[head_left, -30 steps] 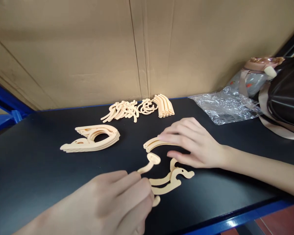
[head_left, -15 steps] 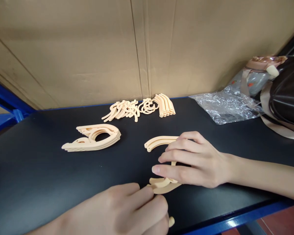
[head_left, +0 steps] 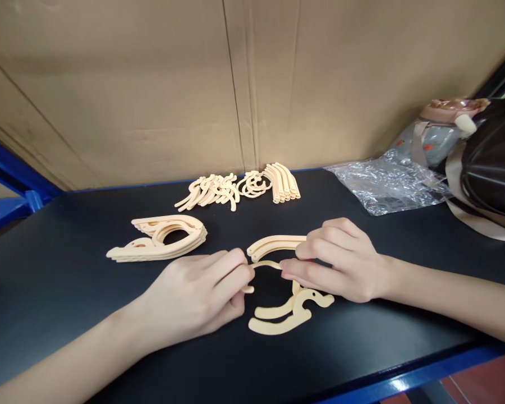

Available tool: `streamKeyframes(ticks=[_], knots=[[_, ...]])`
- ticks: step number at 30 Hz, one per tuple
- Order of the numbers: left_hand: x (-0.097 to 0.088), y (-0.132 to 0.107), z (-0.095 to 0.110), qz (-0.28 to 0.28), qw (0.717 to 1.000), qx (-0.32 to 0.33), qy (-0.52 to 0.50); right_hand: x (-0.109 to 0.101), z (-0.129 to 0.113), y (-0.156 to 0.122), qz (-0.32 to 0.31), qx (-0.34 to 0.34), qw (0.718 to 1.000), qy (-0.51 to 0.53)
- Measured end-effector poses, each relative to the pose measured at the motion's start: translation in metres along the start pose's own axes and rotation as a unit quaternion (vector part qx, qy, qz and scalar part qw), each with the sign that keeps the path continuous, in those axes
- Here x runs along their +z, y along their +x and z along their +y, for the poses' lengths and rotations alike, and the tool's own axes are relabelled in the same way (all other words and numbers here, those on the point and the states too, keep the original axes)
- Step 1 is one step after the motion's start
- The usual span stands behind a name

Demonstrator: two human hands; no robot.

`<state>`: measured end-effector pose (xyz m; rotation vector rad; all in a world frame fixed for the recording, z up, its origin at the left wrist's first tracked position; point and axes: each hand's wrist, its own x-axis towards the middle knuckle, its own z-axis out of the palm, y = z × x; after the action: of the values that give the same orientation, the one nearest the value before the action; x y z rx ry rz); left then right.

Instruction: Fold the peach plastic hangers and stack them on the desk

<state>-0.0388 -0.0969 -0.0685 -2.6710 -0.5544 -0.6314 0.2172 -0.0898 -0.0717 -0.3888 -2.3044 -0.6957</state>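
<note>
My left hand is closed around a thin curved beige plastic piece, whose other end meets the fingertips of my right hand. A short tip of beige plastic also pokes out below my left fingers. My right hand pinches that piece with its fingers bent, just above the table. Behind it lie two long curved arms, their right ends hidden by my right hand. In front, two hook-shaped arms with a small hole lie flat, partly overlapping.
A stack of folded hangers lies to the left. At the back are piles of short arms, hooks and long arms. Clear plastic wrap, a bottle and a dark bag stand right. Cardboard walls the back.
My left hand has moved up and away from the front edge, bringing the curved piece to my right hand. My right fingers have drawn together, uncovering the hook-shaped arms.
</note>
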Motion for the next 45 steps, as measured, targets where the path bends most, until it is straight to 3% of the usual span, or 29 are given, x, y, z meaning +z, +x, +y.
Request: streamKeyframes(ticks=[3, 9, 16, 21, 30, 33, 35, 38, 41, 45], knots=[[0.002, -0.001, -0.002, 0.007, 0.999, -0.007, 0.031, 0.001, 0.000, 0.000, 0.018, 0.003, 1.000, -0.017], [0.004, -0.005, -0.002, 0.013, 0.999, -0.039, 0.034, 0.004, -0.001, -0.001, -0.028, 0.025, 0.999, 0.035], [0.008, -0.007, -0.004, -0.003, 0.993, -0.103, -0.064, -0.001, -0.004, 0.003, -0.070, -0.012, 0.990, 0.125], [0.006, -0.002, -0.001, -0.024, 0.969, -0.168, -0.181, -0.001, -0.002, 0.005, -0.083, -0.002, 0.983, 0.166], [0.010, -0.003, 0.000, -0.031, 0.963, -0.217, -0.160, 0.003, 0.003, -0.002, -0.089, -0.009, 0.989, 0.118], [0.010, -0.005, -0.001, -0.011, 0.961, -0.242, -0.134, 0.005, 0.010, -0.006, -0.073, 0.021, 0.994, 0.085], [0.008, -0.004, -0.002, -0.017, 0.969, -0.225, -0.101, 0.007, 0.016, -0.010, -0.073, 0.068, 0.991, 0.086], [0.007, 0.003, -0.001, -0.049, 0.980, -0.180, -0.064, 0.010, 0.024, -0.015, -0.070, 0.143, 0.981, 0.112], [0.010, 0.011, 0.002, -0.077, 0.985, -0.154, -0.029, 0.012, 0.031, -0.020, -0.047, 0.171, 0.977, 0.117], [0.015, 0.020, 0.007, -0.122, 0.974, -0.191, -0.010, 0.014, 0.037, -0.024, -0.045, 0.190, 0.979, 0.063]])
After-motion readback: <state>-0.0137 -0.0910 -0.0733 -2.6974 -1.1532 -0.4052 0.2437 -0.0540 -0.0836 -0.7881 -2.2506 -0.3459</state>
